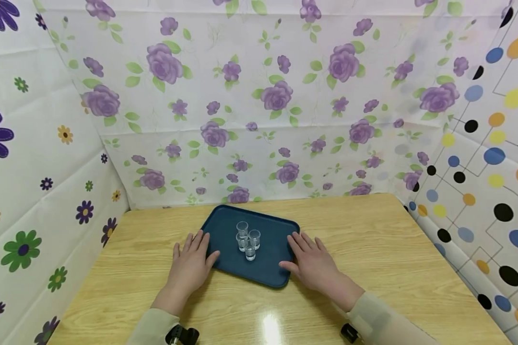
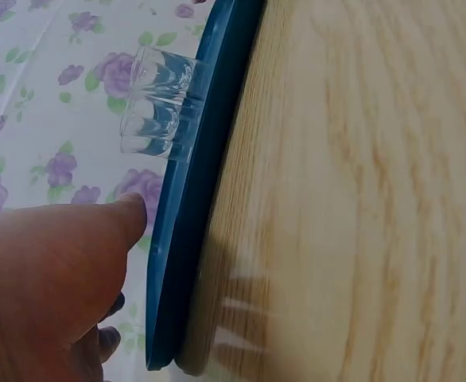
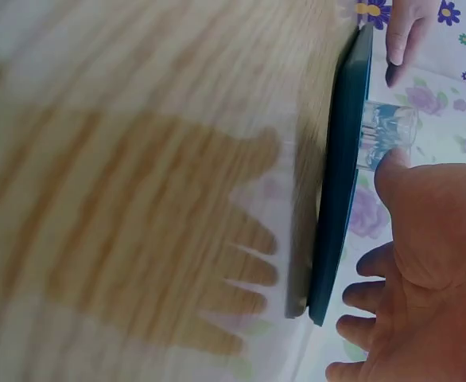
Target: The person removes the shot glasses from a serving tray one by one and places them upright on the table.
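A dark blue rectangular tray (image 1: 272, 261) lies on the table, slightly turned. Several small clear shot glasses (image 1: 250, 251) stand upright in a tight cluster near its middle; they also show in the left wrist view as glasses (image 2: 160, 76). My left hand (image 1: 190, 266) is at the tray's left edge, fingers extended, thumb over the near rim. At the opposite edge, my right hand (image 1: 317, 266) has its fingers spread, with fingertips and thumb right at the rim. From the right wrist, the tray (image 3: 343, 175) appears edge-on beside the right palm. Neither hand holds a glass.
The light wood-grain table (image 1: 362, 230) extends around the tray on every side. Behind it hangs a purple-flowered cloth (image 1: 276, 96); patterned cloths close off left and right. Both wrists wear black devices, such as the left wrist camera (image 1: 182, 334).
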A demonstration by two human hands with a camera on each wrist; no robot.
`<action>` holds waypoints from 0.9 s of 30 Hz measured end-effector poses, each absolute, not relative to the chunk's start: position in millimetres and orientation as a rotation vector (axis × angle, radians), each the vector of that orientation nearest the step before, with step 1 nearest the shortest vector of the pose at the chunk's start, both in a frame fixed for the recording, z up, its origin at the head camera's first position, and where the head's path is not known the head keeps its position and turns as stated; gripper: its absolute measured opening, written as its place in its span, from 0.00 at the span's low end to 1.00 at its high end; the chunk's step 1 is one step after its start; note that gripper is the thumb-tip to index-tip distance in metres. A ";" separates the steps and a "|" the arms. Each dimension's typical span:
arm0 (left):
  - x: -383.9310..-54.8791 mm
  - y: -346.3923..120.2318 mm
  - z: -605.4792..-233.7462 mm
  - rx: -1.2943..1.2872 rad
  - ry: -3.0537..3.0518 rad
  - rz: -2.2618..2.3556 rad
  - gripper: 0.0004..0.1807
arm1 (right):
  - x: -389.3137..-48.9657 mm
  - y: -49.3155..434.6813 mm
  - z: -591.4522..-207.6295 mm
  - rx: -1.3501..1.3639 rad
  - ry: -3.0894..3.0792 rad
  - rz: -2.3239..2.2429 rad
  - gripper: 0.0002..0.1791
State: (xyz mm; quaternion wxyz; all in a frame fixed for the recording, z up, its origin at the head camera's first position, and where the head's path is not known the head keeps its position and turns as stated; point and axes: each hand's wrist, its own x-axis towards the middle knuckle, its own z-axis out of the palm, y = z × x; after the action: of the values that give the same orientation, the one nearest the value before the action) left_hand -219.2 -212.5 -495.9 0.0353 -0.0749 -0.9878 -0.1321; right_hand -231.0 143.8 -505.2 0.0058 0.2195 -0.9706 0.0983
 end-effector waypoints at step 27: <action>-220.6 -221.5 -505.9 -0.159 -3.117 -0.432 0.39 | -230.0 135.8 -510.1 0.616 -3.077 0.243 0.49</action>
State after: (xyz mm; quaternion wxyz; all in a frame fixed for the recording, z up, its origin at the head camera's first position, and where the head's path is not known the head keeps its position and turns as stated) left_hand -220.6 -221.5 -505.9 -0.0046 -0.0506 -0.9892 -0.1372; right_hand -230.0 135.8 -510.1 -0.0032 0.1958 -0.9776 0.0773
